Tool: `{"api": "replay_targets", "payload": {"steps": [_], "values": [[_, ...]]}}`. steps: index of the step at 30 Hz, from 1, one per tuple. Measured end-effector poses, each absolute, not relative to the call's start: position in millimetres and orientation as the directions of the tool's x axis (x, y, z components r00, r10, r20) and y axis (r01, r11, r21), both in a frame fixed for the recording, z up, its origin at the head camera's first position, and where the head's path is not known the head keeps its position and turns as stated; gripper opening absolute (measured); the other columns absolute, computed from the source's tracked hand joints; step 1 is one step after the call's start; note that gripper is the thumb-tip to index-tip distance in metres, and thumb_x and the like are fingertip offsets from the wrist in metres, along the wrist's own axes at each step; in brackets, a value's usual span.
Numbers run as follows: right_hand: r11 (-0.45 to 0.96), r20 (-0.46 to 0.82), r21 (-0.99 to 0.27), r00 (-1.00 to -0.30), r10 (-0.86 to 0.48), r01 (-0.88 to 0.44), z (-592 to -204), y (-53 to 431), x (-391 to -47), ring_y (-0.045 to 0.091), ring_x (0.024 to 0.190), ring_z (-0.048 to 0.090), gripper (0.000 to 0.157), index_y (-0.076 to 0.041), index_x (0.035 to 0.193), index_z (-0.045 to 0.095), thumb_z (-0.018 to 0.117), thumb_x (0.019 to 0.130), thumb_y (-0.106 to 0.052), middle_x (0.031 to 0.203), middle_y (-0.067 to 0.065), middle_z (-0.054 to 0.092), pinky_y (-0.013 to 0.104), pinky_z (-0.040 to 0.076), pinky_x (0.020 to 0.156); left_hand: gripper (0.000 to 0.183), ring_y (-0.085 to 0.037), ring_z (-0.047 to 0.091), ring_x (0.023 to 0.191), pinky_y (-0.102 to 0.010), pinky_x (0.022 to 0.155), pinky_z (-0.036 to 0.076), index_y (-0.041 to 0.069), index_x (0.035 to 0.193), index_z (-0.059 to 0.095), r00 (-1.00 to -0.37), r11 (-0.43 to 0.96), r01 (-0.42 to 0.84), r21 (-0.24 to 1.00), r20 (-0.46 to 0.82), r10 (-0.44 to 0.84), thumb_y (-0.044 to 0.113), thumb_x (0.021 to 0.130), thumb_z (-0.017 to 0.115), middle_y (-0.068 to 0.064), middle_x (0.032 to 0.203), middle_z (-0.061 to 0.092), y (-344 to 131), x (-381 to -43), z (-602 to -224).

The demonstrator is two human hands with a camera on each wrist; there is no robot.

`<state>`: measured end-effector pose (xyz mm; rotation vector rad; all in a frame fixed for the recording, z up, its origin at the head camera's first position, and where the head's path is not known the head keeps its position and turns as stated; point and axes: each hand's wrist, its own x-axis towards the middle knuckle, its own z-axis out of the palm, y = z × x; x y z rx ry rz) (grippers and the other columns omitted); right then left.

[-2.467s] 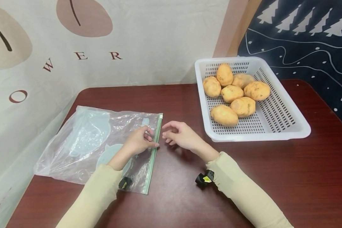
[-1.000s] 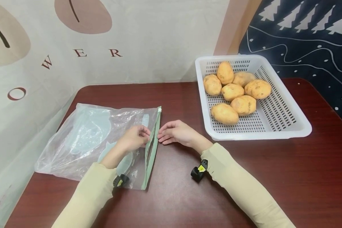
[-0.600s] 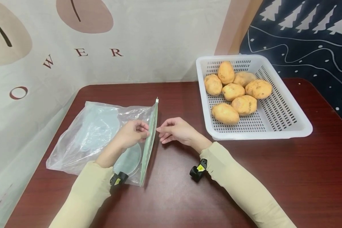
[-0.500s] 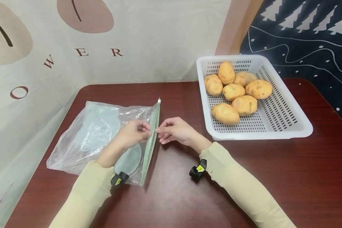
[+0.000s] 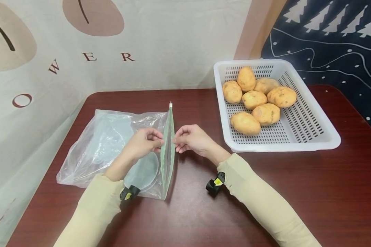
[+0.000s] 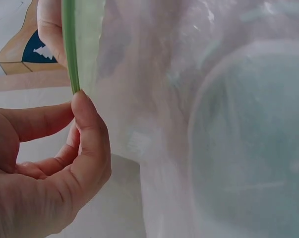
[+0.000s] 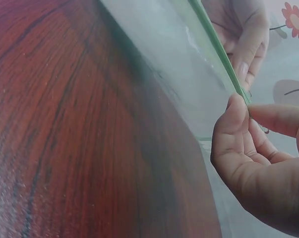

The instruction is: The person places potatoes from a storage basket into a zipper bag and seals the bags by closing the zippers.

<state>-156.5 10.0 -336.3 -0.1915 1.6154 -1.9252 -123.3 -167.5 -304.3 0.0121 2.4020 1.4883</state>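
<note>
A clear plastic zip bag (image 5: 111, 137) with pale blue printed shapes and a green zip edge lies on the left of the table, its mouth raised and parted into a narrow slit. My left hand (image 5: 145, 142) pinches the near-left side of that green edge between thumb and fingertip, as the left wrist view shows. Facing it, my right hand (image 5: 193, 140) pinches the opposite green edge (image 7: 218, 47) of the mouth. A white slider sits at the far end of the zip. Both hands hold the mouth up off the table.
A white slotted plastic basket (image 5: 309, 137) stands at the back right, holding several potatoes (image 5: 245, 123). The dark red wooden table (image 5: 250, 202) reaches back to a patterned cloth wall (image 5: 173, 44).
The bag's green mouth has lifted from lying flat and spread apart. My right hand, earlier beside the edge, now pinches it. The bag has shifted slightly right; the basket stays put.
</note>
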Motion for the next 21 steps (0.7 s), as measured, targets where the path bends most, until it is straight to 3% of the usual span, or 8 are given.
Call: {"api": "replay_targets", "payload": {"steps": [5, 15, 21], "values": [[-0.086, -0.248, -0.938, -0.824, -0.51, 0.335, -337, 10, -159, 0.016, 0.05, 0.054, 0.01, 0.003, 0.08, 0.053, 0.053, 0.083, 0.013, 0.062, 0.009, 0.057, 0.021, 0.05, 0.046, 0.022, -0.009, 0.056, 0.062, -0.023, 0.064, 0.057, -0.016, 0.103, 0.049, -0.954, 0.43, -0.16, 0.889, -0.251, 0.165, -0.006, 0.084, 0.055, -0.009, 0.077, 0.054, -171, -125, -302], [-0.104, -0.245, -0.943, -0.871, -0.426, 0.316, -337, 12, -161, 0.015, 0.048, 0.053, 0.008, 0.006, 0.08, 0.053, 0.048, 0.081, 0.012, 0.059, 0.009, 0.052, 0.02, 0.048, 0.045, 0.025, -0.008, 0.056, 0.059, -0.021, 0.062, 0.057, -0.017, 0.105, 0.047, -0.965, 0.352, -0.148, 0.924, -0.213, 0.152, -0.009, 0.083, 0.055, -0.006, 0.074, 0.054, -184, -126, -295], [-0.106, -0.247, -0.946, -0.895, -0.372, 0.306, -336, 13, -161, 0.013, 0.047, 0.052, 0.009, 0.006, 0.079, 0.052, 0.046, 0.081, 0.013, 0.058, 0.008, 0.052, 0.018, 0.047, 0.044, 0.023, -0.006, 0.056, 0.061, -0.018, 0.062, 0.055, -0.016, 0.104, 0.049, -0.976, 0.413, -0.117, 0.903, -0.181, 0.121, -0.007, 0.084, 0.053, -0.003, 0.074, 0.054, -199, -126, -287]]}}
